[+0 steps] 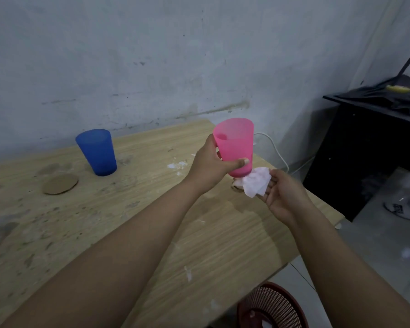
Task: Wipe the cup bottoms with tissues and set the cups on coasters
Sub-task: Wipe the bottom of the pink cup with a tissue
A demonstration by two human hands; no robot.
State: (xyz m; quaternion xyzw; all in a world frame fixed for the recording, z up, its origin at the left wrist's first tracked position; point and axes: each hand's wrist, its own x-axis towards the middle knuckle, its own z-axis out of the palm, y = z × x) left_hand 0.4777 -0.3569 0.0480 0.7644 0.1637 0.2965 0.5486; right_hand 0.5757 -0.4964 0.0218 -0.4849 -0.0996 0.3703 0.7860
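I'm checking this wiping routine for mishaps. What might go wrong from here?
1. The left hand grips the pink cup in the air near the table edge; a slip could drop it to the floor.
2. The tissue lies loosely on the right hand and may fall.
3. The coaster lies across the table beside the blue cup, which could get bumped.

Dim, flat, bluish light; soft shadows, slight blur, wide-angle bending at edges.
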